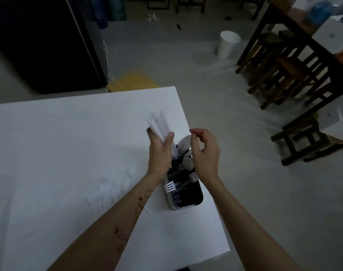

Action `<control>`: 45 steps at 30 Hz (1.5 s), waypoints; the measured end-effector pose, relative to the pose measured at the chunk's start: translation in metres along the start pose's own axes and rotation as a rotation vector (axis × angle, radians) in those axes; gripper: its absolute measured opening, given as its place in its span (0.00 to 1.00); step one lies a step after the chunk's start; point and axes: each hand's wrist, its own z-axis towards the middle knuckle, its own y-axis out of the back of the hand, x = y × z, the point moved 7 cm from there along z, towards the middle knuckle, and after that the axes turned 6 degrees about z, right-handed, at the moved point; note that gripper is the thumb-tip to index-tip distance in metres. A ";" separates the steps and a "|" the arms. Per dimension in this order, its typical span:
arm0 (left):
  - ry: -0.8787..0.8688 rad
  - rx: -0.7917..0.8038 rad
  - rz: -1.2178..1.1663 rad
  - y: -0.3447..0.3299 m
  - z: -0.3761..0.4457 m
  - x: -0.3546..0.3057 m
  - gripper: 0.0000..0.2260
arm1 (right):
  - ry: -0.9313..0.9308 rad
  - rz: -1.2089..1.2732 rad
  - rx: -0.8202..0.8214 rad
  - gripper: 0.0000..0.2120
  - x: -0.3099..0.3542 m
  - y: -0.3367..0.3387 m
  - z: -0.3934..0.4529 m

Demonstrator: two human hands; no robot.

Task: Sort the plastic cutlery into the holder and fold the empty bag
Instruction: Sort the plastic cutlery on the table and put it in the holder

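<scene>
Left hand (160, 147) gripping a bunch of white plastic knives (160, 125) between thumb and fingers, handles fanned up and away, blurred; lower ends pointing down into the far end of the holder (196, 200). Right hand (204, 147) just right of it, above the holder's far end, fingers loosely curled, thumb and forefinger tips close together; cannot tell whether anything is pinched, nothing visible in it.

Holder: dark rectangular caddy with light rim, standing on the white table (69, 133) near its right edge, between the two forearms. Inside: white spoons (185, 163) in the far and middle sections, white forks (171, 186) in the next section, tines poking out over the left rim; nearest section looks dark, contents unclear.

Loose pile of white cutlery (108, 190) lying on the table left of the holder, just beside the left forearm, faint against the white surface; forks and spoons discernible. Bag not identifiable.

Background: white bin (228, 45) on the floor, dark wooden stools (284, 75) at right, yellow flat item (132, 81) on the floor beyond the table's far edge
</scene>
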 end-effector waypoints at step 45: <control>-0.274 0.207 0.757 -0.025 -0.003 0.047 0.13 | 0.508 -0.210 0.454 0.17 0.028 -0.038 -0.001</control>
